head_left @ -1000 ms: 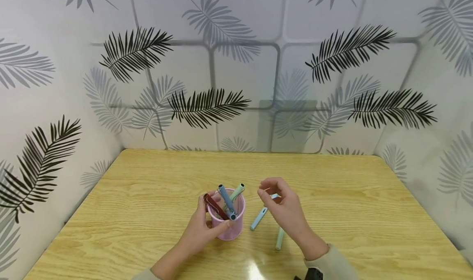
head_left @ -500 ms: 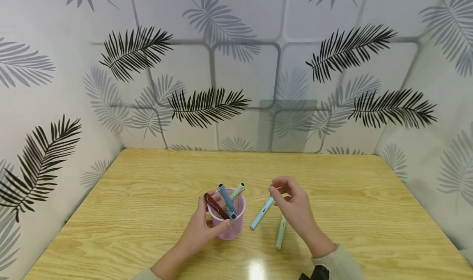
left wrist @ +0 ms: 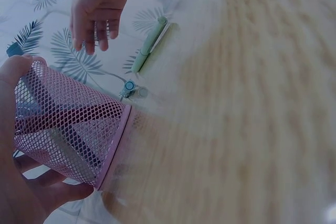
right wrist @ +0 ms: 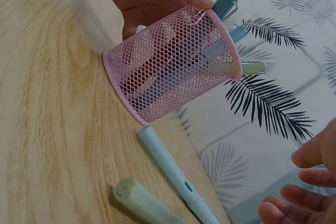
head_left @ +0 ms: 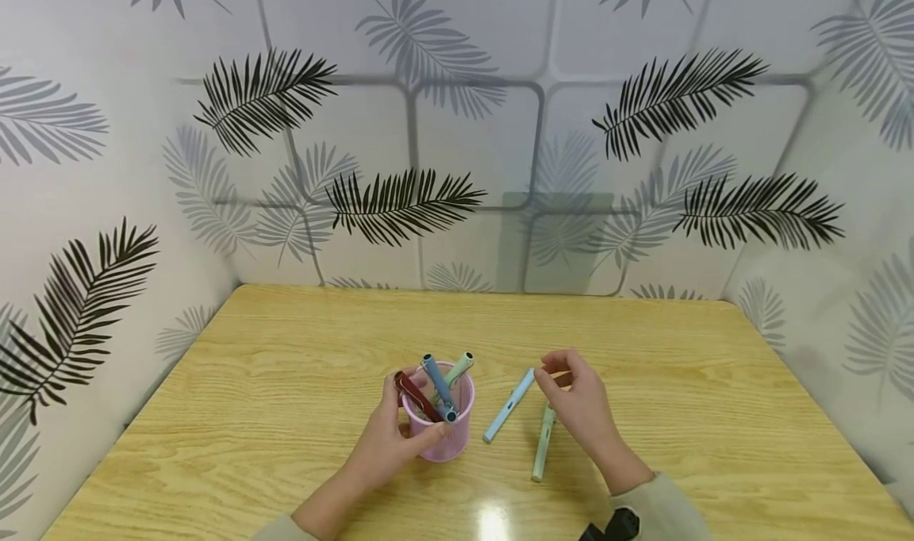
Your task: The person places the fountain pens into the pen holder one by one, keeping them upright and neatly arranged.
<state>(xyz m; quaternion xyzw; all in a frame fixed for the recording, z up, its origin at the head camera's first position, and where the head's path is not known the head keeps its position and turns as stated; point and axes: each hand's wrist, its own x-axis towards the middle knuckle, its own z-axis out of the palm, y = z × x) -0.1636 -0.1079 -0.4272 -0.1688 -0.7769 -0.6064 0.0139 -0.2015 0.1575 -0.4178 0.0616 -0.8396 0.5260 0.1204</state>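
My left hand (head_left: pixel 389 438) grips a pink mesh pen cup (head_left: pixel 451 444) standing on the table, thumb at the near rim and fingers round the far side. In it lean a dark red pen (head_left: pixel 421 398), two blue pens (head_left: pixel 437 381) and a pale green pen (head_left: pixel 458 368). To the right of the cup, a light blue pen (head_left: pixel 508 408) lies on the table. A second pale green pen (head_left: pixel 544 444) lies beside it, its far end near my right hand (head_left: pixel 581 402). That hand hovers above the table with loosely bent fingers, holding nothing in the right wrist view.
The wooden table (head_left: pixel 321 343) reaches back to a wall (head_left: pixel 471 144) printed with leaves. Side walls with the same pattern stand at left and right. A black band (head_left: pixel 612 525) sits at my right wrist.
My right hand has moved to the right, away from the cup, uncovering more of the light blue pen and the loose green pen. My left hand and the cup look unmoved.
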